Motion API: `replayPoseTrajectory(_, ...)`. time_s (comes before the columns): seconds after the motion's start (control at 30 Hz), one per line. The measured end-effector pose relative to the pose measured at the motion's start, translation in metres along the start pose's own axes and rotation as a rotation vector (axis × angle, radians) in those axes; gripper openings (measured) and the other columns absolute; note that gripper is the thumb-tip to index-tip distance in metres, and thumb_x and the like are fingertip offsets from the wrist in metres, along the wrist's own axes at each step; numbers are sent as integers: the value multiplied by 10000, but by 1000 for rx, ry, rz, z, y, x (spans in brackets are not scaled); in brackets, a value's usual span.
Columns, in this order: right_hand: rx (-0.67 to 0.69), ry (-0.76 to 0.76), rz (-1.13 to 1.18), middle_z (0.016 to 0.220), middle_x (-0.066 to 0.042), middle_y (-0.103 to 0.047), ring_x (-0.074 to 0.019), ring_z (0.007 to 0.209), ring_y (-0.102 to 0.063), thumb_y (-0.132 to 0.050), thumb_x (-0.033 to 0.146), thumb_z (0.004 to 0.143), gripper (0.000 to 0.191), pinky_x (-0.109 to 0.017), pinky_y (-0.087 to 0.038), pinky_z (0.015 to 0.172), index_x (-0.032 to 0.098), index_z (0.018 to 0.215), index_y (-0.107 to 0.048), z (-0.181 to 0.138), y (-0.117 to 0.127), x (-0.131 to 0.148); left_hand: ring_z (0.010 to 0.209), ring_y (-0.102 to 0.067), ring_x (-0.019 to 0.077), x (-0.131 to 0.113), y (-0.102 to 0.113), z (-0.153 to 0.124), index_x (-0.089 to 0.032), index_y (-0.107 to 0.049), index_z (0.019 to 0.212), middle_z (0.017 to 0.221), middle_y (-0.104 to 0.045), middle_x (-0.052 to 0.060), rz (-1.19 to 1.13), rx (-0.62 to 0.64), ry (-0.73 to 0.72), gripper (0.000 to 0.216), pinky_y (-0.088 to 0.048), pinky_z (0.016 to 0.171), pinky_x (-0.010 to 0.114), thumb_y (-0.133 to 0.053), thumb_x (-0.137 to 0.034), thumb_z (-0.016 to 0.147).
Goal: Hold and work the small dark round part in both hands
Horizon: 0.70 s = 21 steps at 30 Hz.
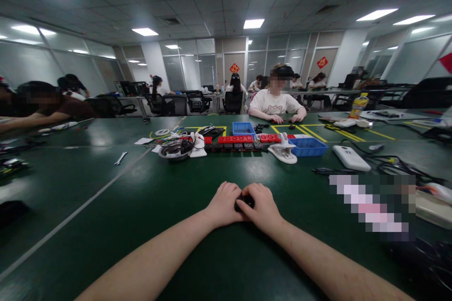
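My left hand (224,203) and my right hand (262,206) rest together on the dark green table (141,216), fingers curled inward. Between them sits a small black object (244,203), mostly hidden by the fingers of both hands. I cannot make out what it is. Both forearms reach in from the bottom edge of the head view.
Farther back lie a row of red and black parts (236,140), two blue bins (308,146), a white clamp-like tool (283,151), a round bowl (175,149), a white power bank (351,157) and cables (395,165). A person in a white shirt (276,103) sits opposite; others sit at the left.
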State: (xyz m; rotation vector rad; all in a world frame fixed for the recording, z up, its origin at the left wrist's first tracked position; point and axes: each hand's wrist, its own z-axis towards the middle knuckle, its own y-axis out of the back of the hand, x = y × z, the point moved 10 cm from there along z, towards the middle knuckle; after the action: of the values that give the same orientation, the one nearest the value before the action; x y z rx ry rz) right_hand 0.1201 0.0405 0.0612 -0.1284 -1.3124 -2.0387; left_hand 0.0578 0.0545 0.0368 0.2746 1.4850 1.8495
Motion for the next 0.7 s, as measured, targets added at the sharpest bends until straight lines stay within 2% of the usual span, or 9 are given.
replayPoseTrajectory(0.17, 19, 30, 44, 756, -22, -551, -177, 764, -474, -590, 261, 691, 103, -323, -364, 700, 188, 738, -535, 1, -3, 1, 836, -474, 208, -1, -2, 1, -186, -554, 798, 844, -516, 26, -32, 25, -21, 296, -391, 812, 343, -662, -378, 601)
replayPoseTrajectory(0.3, 23, 87, 147, 791, -26, -573, -183, 802, -484, -588, 200, 675, 109, -339, -379, 738, 193, 780, -562, 0, -2, 6, 870, -473, 209, 0, -2, 2, -193, -565, 881, 899, -518, 25, -129, 68, -36, 323, -396, 811, 330, -664, -293, 590)
replayPoseTrajectory(0.4, 33, 141, 257, 817, -18, -600, -180, 827, -496, -548, 123, 660, 202, -346, -387, 768, 210, 839, -584, -1, 0, 11, 924, -460, 211, 2, -3, 2, -212, -568, 951, 966, -508, 26, -212, 111, -77, 357, -394, 825, 324, -654, -258, 608)
replayPoseTrajectory(0.6, 65, 211, 411, 755, -2, -617, -183, 837, -499, -437, 43, 592, 254, -348, -400, 788, 213, 709, -586, -4, 3, 20, 994, -446, 219, 2, -6, 0, -221, -603, 835, 1020, -497, 15, -236, 162, -140, 215, -368, 877, 343, -660, -268, 633)
replayPoseTrajectory(0.7, 62, 238, 419, 847, -20, -607, -193, 887, -488, -444, 81, 627, 305, -359, -403, 806, 215, 862, -586, -6, 5, 24, 991, -454, 227, 1, -4, 0, -221, -564, 974, 1045, -496, 32, -230, 143, -130, 366, -370, 877, 356, -667, -324, 638)
